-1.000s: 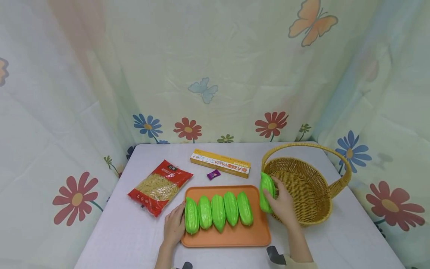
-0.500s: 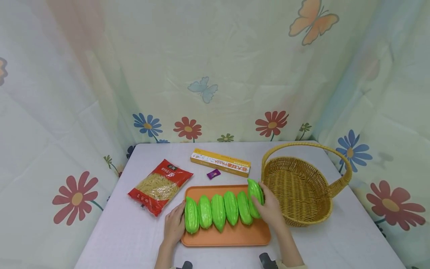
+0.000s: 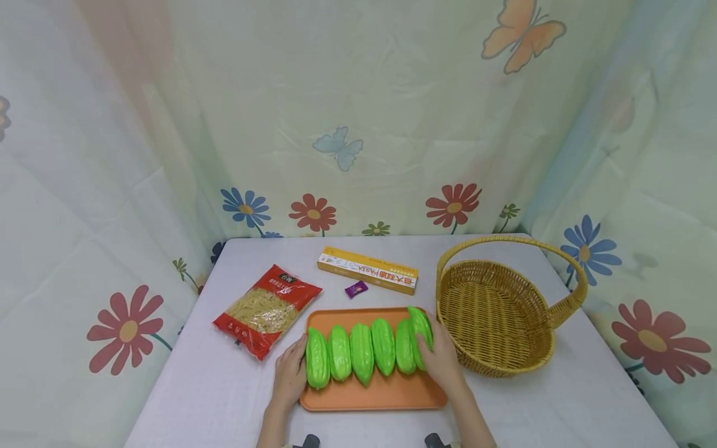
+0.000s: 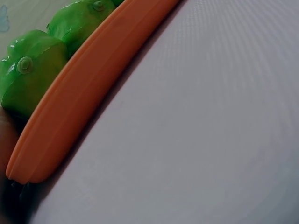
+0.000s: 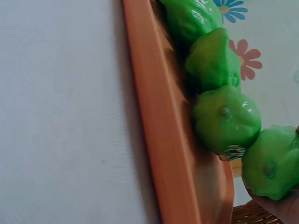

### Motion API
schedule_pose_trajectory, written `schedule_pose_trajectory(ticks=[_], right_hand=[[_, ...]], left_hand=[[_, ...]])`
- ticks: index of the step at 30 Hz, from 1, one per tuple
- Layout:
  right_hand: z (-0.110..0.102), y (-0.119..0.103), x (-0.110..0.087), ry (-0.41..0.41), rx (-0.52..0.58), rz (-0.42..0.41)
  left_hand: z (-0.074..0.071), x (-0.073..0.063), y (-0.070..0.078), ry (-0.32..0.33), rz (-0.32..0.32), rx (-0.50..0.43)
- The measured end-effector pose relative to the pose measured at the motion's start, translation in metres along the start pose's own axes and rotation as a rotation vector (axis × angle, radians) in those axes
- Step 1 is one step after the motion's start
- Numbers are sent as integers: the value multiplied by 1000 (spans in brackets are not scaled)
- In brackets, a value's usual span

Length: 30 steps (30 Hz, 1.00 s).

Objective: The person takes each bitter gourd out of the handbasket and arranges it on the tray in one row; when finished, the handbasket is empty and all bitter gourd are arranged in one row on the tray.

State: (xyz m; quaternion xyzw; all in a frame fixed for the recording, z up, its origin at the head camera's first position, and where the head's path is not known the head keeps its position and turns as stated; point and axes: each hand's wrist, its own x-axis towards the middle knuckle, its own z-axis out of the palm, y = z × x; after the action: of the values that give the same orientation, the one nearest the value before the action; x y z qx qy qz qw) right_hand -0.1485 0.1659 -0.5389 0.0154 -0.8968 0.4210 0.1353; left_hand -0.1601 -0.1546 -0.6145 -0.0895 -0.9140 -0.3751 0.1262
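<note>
A second ago my right hand point(image 3: 442, 361) had the sixth green gourd point(image 3: 420, 336) up at the near-left rim of the wicker basket point(image 3: 560, 308); since then I have carried it left across the gap, and it now sits at the right end of the row on the orange tray point(image 3: 370, 398), leaning on its neighbour. By my judgement, that fills the row, with the basket showing nothing inside.

My fingers are curled round this last gourd's right side, not yet let go. My left hand point(image 3: 288, 376) has not moved: it lies flat with straight fingers against the leftmost gourd point(image 3: 317, 367) and the tray's left edge, bracing the row.

The tray rests at the near middle of the white table point(image 3: 196, 398). The gourds are glossy, bright green, plump and ribbed, tapering at both ends, each with a small nub at its tip; the right wrist view shows the held one point(image 5: 271, 163) just beside the next point(image 5: 226, 119), touching it.

Further back lie a red bag of pasta point(image 3: 266, 311) on the left, a yellow box point(image 3: 366, 270) at the far middle, and a small purple wrapper point(image 3: 355, 289) between box and tray.
</note>
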Motion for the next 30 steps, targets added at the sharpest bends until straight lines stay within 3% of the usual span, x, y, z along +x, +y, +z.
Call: schedule_pose_trajectory(ticks=[6,14,23,30], right_hand=[[8,1,-3,-25,10,31],[12,10,-6,-95,17,162],[15,16,-9,-74,42,157],[15,12,-11,-55,9,155]], left_hand=[[-2,0,1,-23,-18,-30],[-2,1,-1,-14,-2,-38],[0,0,-4,-7,-52,-31],[0,0,-3,3,-56,-26]])
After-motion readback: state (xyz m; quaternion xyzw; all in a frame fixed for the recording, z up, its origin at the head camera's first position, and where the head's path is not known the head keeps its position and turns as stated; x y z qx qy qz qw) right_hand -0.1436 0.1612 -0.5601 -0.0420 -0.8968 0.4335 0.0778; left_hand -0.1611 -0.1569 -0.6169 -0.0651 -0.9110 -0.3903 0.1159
